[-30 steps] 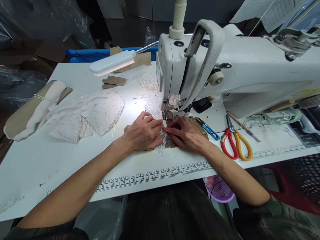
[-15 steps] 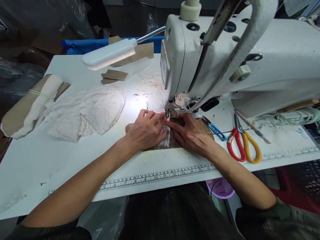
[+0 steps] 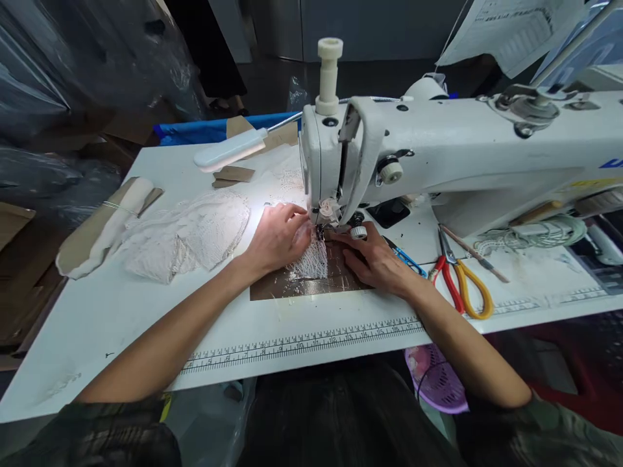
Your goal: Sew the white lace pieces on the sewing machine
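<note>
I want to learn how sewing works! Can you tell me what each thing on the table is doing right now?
Lamp: switched on, lighting the lace.
Left hand: flat, pressing the lace piece by the needle.
Right hand: flat on the brown sheet.
Scissors: lying closed, untouched.
Blue snips: lying on the table.
Lace pile: heaped loosely, untouched.

Bare forearms, dark mottled short sleeves, dark lap.
</note>
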`<state>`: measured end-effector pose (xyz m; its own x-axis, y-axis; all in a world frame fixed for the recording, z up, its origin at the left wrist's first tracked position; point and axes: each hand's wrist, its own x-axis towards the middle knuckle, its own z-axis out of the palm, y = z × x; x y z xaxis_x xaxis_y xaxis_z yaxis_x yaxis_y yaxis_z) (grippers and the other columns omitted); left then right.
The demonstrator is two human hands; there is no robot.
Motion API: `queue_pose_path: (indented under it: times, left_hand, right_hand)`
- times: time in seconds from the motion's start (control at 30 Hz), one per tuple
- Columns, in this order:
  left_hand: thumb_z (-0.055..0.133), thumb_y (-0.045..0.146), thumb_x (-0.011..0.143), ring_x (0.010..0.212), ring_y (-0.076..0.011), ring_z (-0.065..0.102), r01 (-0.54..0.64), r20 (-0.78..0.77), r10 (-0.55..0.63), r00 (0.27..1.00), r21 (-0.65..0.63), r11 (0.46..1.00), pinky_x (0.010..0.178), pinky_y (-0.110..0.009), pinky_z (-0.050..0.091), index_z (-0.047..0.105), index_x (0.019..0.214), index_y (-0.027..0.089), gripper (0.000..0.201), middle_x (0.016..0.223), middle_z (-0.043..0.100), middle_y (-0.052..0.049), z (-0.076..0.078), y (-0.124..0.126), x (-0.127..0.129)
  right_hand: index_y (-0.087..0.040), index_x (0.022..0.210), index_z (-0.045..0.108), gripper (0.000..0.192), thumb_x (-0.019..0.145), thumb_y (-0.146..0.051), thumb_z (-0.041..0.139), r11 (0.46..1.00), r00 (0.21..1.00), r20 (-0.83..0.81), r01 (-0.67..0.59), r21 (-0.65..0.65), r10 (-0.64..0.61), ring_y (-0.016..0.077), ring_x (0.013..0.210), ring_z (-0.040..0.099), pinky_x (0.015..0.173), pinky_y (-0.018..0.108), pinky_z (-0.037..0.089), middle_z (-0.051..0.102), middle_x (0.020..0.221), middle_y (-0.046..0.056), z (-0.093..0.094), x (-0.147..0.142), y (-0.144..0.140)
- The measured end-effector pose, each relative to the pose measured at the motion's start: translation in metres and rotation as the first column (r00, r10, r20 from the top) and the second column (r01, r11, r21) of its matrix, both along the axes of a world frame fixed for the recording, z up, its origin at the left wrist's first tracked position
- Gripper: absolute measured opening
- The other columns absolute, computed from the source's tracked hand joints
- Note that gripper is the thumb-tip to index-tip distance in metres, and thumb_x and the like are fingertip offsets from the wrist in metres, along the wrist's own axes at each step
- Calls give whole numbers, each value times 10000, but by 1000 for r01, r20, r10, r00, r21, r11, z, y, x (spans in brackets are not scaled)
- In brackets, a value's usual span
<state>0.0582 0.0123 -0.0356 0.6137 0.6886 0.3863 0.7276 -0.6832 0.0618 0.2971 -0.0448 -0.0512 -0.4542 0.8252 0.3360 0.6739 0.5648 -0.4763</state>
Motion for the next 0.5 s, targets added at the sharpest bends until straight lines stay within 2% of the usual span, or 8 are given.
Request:
queue_pose_path:
  times: [0.1, 0.2, 0.33, 0.4, 0.5]
  left_hand:
    - [489, 309, 925, 862, -247, 586, 4, -97, -9, 995, -55, 998, 683, -385, 448, 672, 1046, 172, 258, 1031, 649, -134, 1, 27, -5]
    - [463, 327, 950, 909, -271, 597, 47, -117, -57, 991, -91, 995, 688, -394, 465, 651, 1107, 169, 292, 1123, 621, -164, 2, 36, -10]
    - [424, 354, 990, 931, -267, 613, 72, -30, -75, 997, -90, 993, 753, -418, 498, 627, 1133, 136, 331, 1096, 621, -167, 9, 11, -14]
    - [441, 363, 995, 917, -234, 624, 174, 17, -173, 985, -143, 974, 792, -406, 513, 636, 1106, 151, 309, 1052, 645, -126, 11, -7, -16]
    - [536, 382, 964, 909, -197, 634, 352, 131, -328, 936, -270, 896, 804, -360, 531, 664, 1010, 171, 251, 1003, 673, -78, 9, -25, -18]
  right_hand:
    - [-164, 1285, 613, 369, 949, -201, 467, 1000, 1000, 6, 6, -10, -6, 223, 938, 587, 907, 457, 554, 494, 1143, 147, 7, 3, -4]
    - [-150, 1303, 602, 386, 943, -200, 471, 1000, 1000, 7, 10, -11, -10, 237, 969, 597, 910, 456, 562, 511, 1150, 152, 10, 9, -12]
    - [-150, 1287, 614, 379, 934, -200, 483, 1000, 999, -30, 12, -17, -13, 251, 1034, 610, 918, 448, 567, 535, 1184, 153, 9, 22, -23]
    - [-160, 1268, 627, 367, 931, -201, 487, 1000, 999, -46, 13, -27, -14, 255, 1049, 615, 923, 455, 564, 549, 1175, 148, 8, 25, -26]
    - [-150, 1244, 640, 356, 929, -190, 480, 999, 998, -61, -9, -51, 6, 249, 1050, 623, 933, 449, 554, 561, 1177, 148, 7, 23, -28]
